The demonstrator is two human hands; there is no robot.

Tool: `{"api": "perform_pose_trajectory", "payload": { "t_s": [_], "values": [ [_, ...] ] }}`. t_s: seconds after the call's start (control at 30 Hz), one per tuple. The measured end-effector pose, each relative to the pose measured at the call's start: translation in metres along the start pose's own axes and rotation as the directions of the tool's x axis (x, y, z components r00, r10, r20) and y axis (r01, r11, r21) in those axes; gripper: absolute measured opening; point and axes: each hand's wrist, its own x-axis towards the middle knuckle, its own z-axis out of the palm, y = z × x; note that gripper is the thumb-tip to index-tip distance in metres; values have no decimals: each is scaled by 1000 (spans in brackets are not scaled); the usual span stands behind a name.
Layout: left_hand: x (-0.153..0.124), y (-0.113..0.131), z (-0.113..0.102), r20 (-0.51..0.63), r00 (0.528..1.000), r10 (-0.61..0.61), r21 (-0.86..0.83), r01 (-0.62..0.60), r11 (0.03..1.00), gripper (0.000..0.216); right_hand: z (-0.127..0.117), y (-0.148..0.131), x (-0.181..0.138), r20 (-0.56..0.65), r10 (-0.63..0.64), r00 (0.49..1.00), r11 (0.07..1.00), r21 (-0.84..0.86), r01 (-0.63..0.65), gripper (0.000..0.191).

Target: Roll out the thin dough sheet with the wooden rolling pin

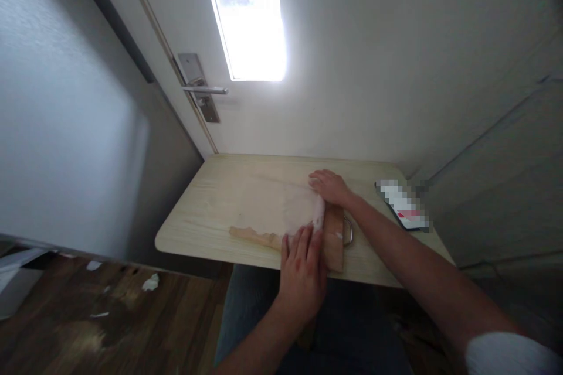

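A thin, pale sheet that looks like rolled-out dough (268, 202) covers most of a wooden cutting board (335, 243). The sheet's right edge forms a thick fold or roll (319, 211). My left hand (301, 272) lies over the near end of this fold, its fingers stretched out and touching the sheet. At the far end of the fold, my right hand (331, 187) rests with its fingers laid over the edge. Part of the fold under both hands is hidden. A metal ring handle (348, 231) shows at the board's right side, beneath my right forearm.
The board lies on a small light wood table (189, 222) with rounded corners. A phone (402, 205), partly pixelated, lies at the right. Behind stands a white door with a lever handle (204, 89) and a bright window (250, 23). Scraps (151, 282) litter the floor at left.
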Motion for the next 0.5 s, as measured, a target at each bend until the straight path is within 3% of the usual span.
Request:
{"api": "perform_pose_trajectory", "payload": {
  "t_s": [0.13,0.33,0.5],
  "values": [
    [1,-5,-8,-8,998,-59,-12,59,998,55,5,9,-6,-51,-29,998,999,-26,28,36],
    [4,-4,-6,-4,998,-66,-81,65,995,54,-18,26,-40,-187,-103,977,989,86,121,38],
    [6,2,-2,-40,996,-81,-170,73,983,49,-38,33,-85,-103,-248,963,967,33,252,39]
  ]
}}
